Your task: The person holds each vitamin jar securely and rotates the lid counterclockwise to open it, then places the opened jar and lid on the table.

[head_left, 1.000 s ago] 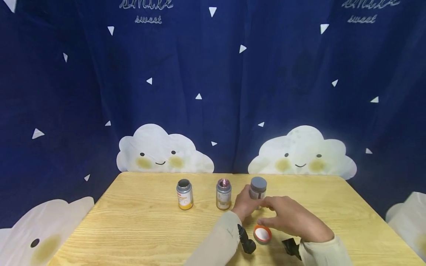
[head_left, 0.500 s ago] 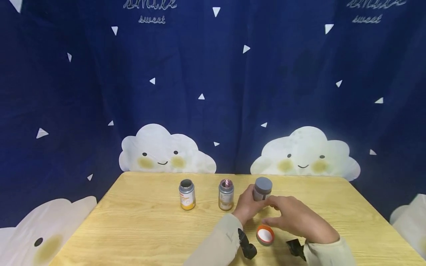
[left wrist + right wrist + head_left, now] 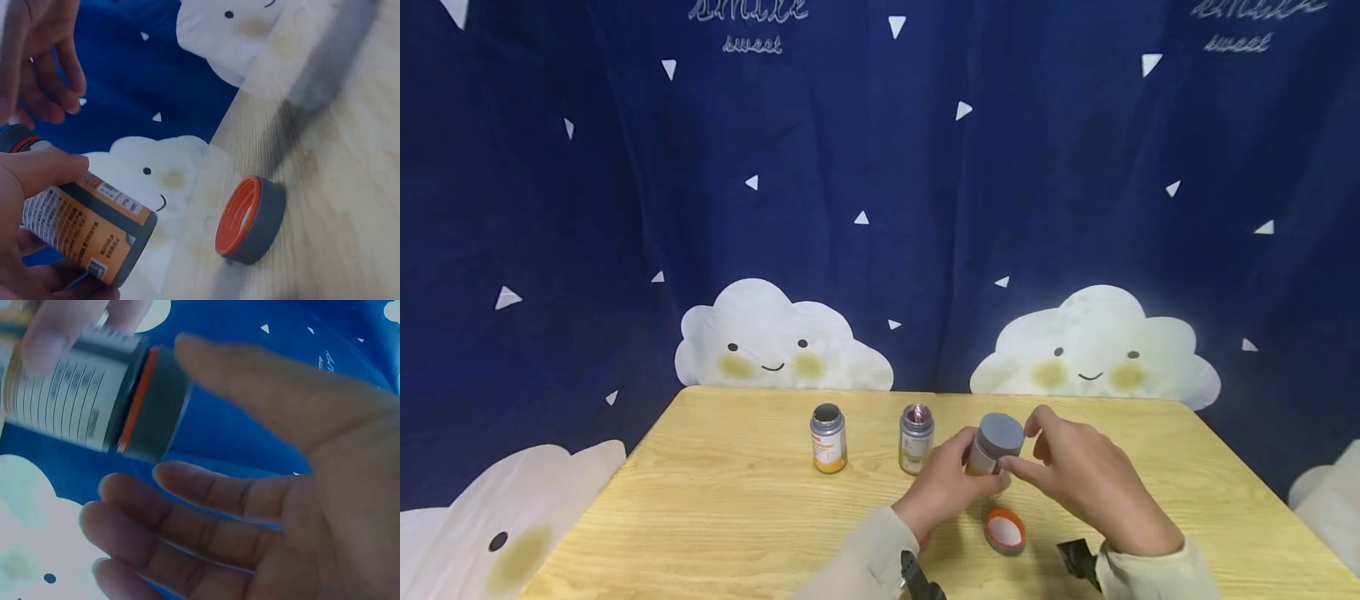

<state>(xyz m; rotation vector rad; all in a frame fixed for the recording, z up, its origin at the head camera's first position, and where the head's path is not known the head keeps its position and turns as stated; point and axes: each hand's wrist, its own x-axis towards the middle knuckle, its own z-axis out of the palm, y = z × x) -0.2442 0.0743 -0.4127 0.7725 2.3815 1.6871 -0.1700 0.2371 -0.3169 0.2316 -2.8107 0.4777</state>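
Note:
My left hand [image 3: 945, 485] grips a small label-wrapped bottle [image 3: 87, 225] round its body, the bottle tilted and held above the table. A grey lid [image 3: 1001, 433] with an orange-red ring beneath it sits on its neck. Beside the lid, my right hand [image 3: 1093, 479] has its fingers spread and bent loosely. In the right wrist view its thumb [image 3: 206, 356] is right at the lid's edge, the other fingers just below. A loose grey cap [image 3: 265, 219] with an orange inside stands tipped toward me on the table.
Two uncapped bottles stand left of my hands, one with an orange-and-white label [image 3: 828, 442] and one with torn pink foil at its mouth [image 3: 917, 442]. A red edge [image 3: 924, 540] peeks out behind my left wrist. A blue cloud-print curtain [image 3: 880, 183] hangs behind the table [image 3: 722, 492].
My left hand has raised the bottle and brought it nearer, tilting it. My right hand has risen from beside the bottle's body to its lid. The head view has swung slightly left.

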